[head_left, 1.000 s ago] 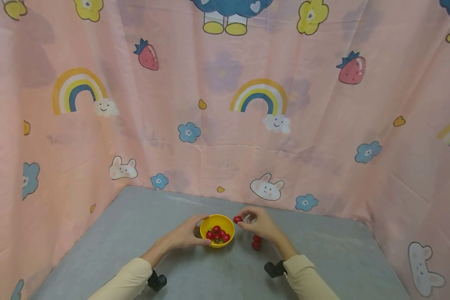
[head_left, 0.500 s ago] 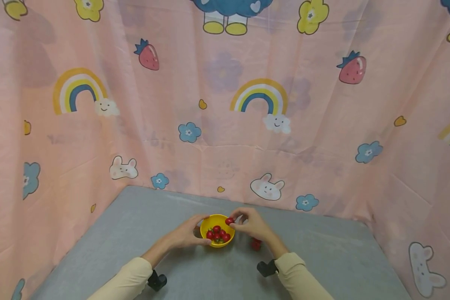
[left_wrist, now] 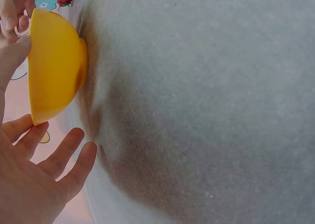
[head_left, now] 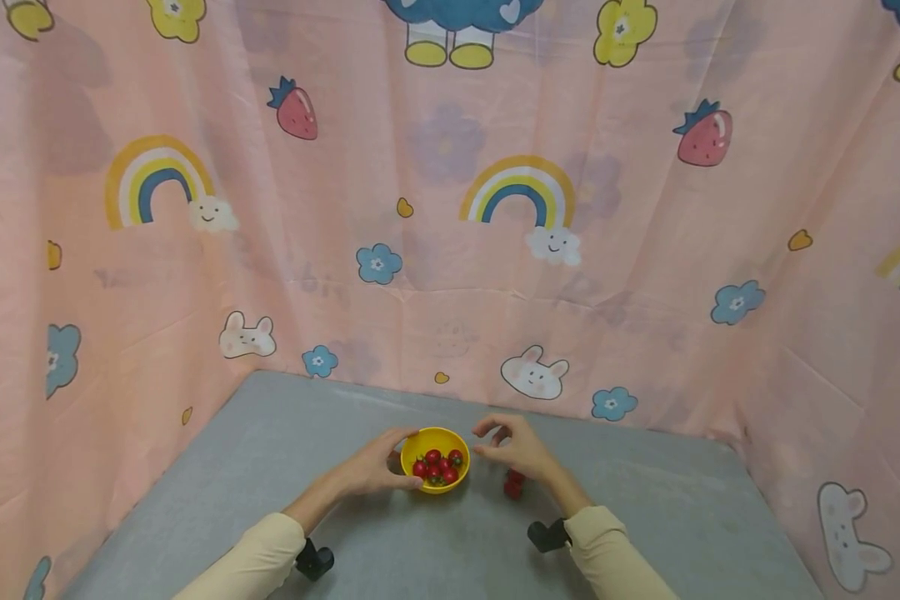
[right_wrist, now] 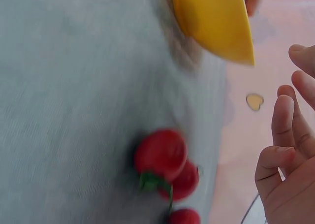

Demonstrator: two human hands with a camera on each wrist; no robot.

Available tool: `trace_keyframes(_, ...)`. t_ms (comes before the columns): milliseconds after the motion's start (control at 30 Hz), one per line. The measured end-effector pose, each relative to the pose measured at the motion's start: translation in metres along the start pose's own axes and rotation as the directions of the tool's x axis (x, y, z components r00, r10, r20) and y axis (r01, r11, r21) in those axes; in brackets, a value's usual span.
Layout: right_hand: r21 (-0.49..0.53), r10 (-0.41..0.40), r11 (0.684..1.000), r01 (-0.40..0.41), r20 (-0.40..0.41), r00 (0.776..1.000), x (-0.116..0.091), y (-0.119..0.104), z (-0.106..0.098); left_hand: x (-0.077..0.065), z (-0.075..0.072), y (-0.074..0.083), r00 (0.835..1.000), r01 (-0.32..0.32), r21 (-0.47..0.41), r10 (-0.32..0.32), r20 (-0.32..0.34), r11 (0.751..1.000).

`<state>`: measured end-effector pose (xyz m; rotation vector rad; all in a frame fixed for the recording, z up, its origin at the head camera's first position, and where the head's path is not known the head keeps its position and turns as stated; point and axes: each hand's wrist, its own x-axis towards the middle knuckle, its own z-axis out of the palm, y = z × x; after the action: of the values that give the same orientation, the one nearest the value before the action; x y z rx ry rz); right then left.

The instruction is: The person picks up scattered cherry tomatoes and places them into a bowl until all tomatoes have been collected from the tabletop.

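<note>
A small yellow bowl [head_left: 437,439] stands on the grey table with several cherry tomatoes [head_left: 433,472] inside. My left hand [head_left: 371,467] holds the bowl from its left side, thumb at the near rim and fingertips at the far rim; in the left wrist view the bowl's wall [left_wrist: 54,61] sits between them. Just right of the bowl, my right hand [head_left: 521,447] hovers with nothing between thumb and fingers, which are bent loosely apart. Below that hand lie a few more cherry tomatoes [head_left: 513,485], partly hidden; the right wrist view shows a tomato [right_wrist: 161,155] with a green stem.
The grey table [head_left: 390,550] runs back to a pink patterned curtain [head_left: 435,317] that hangs behind it and on both sides. Black wrist mounts [head_left: 315,561] sit near both cuffs.
My right hand moved left to the bowl with a cherry tomato, let it go inside, and drew back to the right. My left hand stayed on the bowl.
</note>
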<state>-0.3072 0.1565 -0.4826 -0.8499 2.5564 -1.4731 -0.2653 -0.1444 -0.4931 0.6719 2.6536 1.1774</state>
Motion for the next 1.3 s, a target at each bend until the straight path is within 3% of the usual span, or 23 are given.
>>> trace_keyframes(433,-0.071,-0.028,0.997,0.023,-0.064,0.998,-0.036,0.031,-0.041,-0.002,-0.001,-0.003,1.0,0.012,0.003,-0.012,0.002,1.0)
trace_keyframes(700,-0.084,0.024,0.996,-0.025,-0.015,1.0,-0.057,0.047,-0.054,-0.001,-0.001,-0.004,1.0,0.009,0.014,-0.009,-0.006,1.0)
trace_keyframes(967,-0.103,0.125,0.987,-0.125,-0.013,0.992,-0.06,0.055,-0.053,-0.001,0.0,-0.004,1.0,0.003,0.018,-0.003,0.0,1.0)
trace_keyframes(1300,-0.162,0.096,0.982,-0.096,-0.006,0.995,-0.052,0.063,-0.051,0.001,0.001,-0.003,1.0,0.006,0.015,-0.006,0.002,1.0)
